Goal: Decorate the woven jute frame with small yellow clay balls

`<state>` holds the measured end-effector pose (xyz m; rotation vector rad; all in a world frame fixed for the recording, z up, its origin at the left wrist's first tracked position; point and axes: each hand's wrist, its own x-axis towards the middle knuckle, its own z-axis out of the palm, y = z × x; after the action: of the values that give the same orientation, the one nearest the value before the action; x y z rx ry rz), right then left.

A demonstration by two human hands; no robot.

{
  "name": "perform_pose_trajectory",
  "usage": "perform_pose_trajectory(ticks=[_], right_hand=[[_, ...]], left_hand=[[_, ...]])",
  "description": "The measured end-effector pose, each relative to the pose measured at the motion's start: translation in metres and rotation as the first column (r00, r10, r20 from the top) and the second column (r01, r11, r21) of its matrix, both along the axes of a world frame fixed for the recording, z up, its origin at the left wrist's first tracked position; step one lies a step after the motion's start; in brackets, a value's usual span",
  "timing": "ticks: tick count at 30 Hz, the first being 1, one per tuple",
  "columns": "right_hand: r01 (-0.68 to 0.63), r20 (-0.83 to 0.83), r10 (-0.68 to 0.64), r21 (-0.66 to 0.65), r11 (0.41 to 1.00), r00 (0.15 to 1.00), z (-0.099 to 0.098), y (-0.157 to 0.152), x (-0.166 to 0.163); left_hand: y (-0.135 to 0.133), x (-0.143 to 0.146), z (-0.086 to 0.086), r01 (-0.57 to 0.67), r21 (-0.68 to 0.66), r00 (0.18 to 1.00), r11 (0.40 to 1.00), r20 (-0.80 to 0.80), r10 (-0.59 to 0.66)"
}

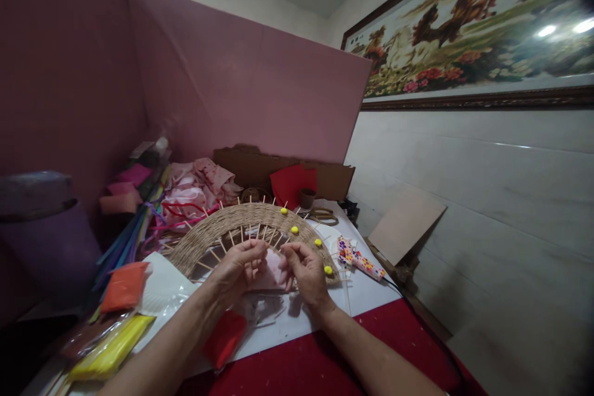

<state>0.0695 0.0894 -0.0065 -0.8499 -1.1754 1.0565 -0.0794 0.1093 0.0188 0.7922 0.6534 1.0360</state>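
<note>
A woven arch of brown cord [253,213] lies on the white sheet, with thin wooden sticks poking out along both edges. Several small yellow dots [294,230] sit on its right half. Over the arch's inner side, my left hand [248,263] is closed with thumb and fingertips together. Close beside it, my right hand [304,269] makes a similar pinch. Whatever lies between the fingertips is too small to make out. Beneath the hands is a pale pink piece [273,269], partly covered by them.
To the right lies a flower-patterned glue gun [359,260] with a black cord. Scissors [322,216] and a small brown pot [307,198] are behind the arch. Orange [124,288], yellow [111,346] and red packets [225,337] lie at left and front. Pink cloth [199,182] is heaped behind.
</note>
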Motion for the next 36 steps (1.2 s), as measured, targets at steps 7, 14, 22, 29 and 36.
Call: perform_pose_trajectory(ticks=[7, 14, 22, 29, 36], right_hand=[[-0.02, -0.078, 0.018, -0.026, 0.999, 0.997, -0.0016, 0.0027, 0.0019], [-0.085, -0.033, 0.084, -0.014, 0.996, 0.996, 0.0033, 0.0003, -0.0018], [-0.032, -0.034, 0.033, 0.032, 0.999, 0.999, 0.0009, -0.0003, -0.0021], [-0.023, 0.016, 0.022, 0.056, 0.998, 1.0, 0.0021, 0.0002, -0.0014], [-0.002, 0.057, 0.001, 0.02, 1.0, 0.998, -0.0015, -0.0027, 0.0019]], left_hand=[[0.0019, -0.0018, -0.0045, 0.049, 0.077, 0.998, 0.996, -0.054, -0.045], [0.0045, -0.0043, -0.0079, 0.031, 0.049, 0.997, 0.998, -0.072, -0.028], [0.0033, -0.0015, -0.0083, 0.015, 0.057, 0.999, 0.998, -0.051, -0.012], [0.0029, -0.0011, -0.0085, 0.011, 0.092, 0.999, 0.996, -0.047, -0.007], [0.0029, -0.0006, -0.0073, 0.006, 0.094, 0.997, 0.996, -0.082, 0.001]])
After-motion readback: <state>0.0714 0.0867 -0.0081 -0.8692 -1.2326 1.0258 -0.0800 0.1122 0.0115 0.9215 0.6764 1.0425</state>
